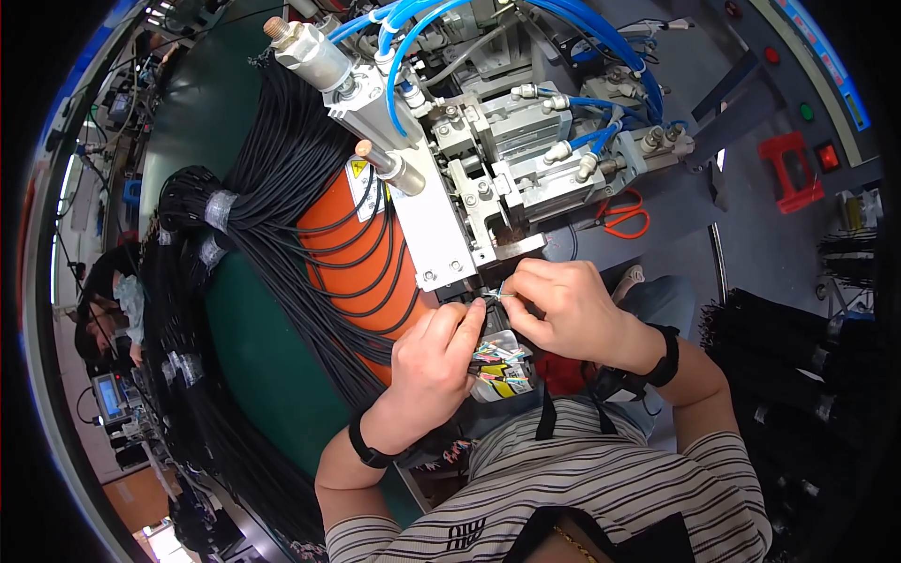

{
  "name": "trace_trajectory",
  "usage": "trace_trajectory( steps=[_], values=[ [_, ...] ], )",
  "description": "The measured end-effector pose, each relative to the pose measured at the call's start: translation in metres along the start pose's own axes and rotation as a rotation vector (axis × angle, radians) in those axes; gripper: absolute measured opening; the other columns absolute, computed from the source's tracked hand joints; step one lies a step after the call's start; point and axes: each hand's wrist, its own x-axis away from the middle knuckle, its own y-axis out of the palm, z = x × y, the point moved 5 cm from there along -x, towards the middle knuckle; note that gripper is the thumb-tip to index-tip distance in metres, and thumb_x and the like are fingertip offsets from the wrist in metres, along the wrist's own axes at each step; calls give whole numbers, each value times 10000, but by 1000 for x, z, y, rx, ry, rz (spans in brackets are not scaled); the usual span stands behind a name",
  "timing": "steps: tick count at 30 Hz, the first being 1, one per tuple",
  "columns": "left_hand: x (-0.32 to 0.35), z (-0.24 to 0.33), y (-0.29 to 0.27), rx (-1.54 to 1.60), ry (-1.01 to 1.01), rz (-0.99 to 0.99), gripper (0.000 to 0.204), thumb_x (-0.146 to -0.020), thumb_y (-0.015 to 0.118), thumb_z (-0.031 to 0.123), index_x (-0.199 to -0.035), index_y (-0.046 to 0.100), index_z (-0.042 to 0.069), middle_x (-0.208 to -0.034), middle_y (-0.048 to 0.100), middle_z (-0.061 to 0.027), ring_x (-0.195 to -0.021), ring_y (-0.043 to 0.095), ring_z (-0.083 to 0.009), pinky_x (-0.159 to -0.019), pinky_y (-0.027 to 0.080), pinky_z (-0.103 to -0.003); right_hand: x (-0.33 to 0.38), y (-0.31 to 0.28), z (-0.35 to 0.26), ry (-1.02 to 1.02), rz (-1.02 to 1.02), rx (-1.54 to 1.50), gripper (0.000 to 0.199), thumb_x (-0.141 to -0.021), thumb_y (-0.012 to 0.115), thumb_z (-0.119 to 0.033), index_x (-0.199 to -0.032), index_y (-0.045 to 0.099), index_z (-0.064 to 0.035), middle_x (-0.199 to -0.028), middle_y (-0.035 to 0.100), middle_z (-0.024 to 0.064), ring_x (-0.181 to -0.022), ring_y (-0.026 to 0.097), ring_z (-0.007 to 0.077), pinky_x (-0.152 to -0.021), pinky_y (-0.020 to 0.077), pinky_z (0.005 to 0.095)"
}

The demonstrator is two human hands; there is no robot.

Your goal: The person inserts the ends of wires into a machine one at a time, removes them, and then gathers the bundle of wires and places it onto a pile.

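My left hand (434, 349) is closed at the front edge of a pneumatic machine (427, 220), its thumb and forefinger pressed on the end of a black cable. Close beside it, my right hand (571, 308) pinches the thin stripped wires (492, 296) fanning out from that cable end. Both sets of fingertips almost meet just below the machine's metal jaws, and they partly hide the cable. Beneath the hands sits a small clear container (507, 389) with many short coloured wire scraps in it.
Bundles of black cables (282, 141) lie on the left over an orange surface (343, 253) and a green tabletop (249, 366). Red-handled scissors (622, 216) rest on the grey bench. Blue air hoses (601, 28) arch above the machine. More black cables (774, 357) hang at the right.
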Motion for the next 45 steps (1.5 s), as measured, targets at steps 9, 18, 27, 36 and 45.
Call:
trace_trajectory(
  steps=[9,18,27,36,45],
  values=[
    [-3,2,-1,39,0,-68,633,-589,698,-23,-1219,645,-31,-892,526,-95,-742,565,-244,-619,493,-341,5,4,1,-3,75,-59,70,-833,706,-58,-860,657,-16,-743,619,89,-563,616,272,-507,491,363],
    [-8,17,2,-247,119,-144,509,-729,638,60,-1224,636,-62,-856,496,-79,-723,528,-198,-588,464,-292,2,2,-8,24,-39,104,81,-847,708,-73,-883,669,-11,-773,644,91,-595,645,275,-518,505,362],
    [-17,16,4,-301,103,-194,458,-775,624,76,-1215,639,-48,-856,499,-69,-754,545,-210,-618,481,-305,0,3,0,-33,61,47,65,-827,716,-79,-844,676,-29,-742,641,75,-562,635,253,-493,495,351],
    [6,-9,-12,-51,24,-58,537,-692,694,56,-1222,640,-10,-922,536,-90,-793,566,-250,-663,482,-350,2,10,19,214,-7,-280,84,-805,724,-38,-851,662,-7,-666,610,70,-509,592,148,-482,452,290],
    [18,-20,-8,-57,-166,31,376,-741,750,-23,-1098,637,8,-943,617,-135,-817,625,-301,-709,511,-393,-2,-4,-27,23,-1,-449,116,-859,697,-6,-972,686,16,-808,659,101,-570,585,108,-516,434,242]
  ],
)
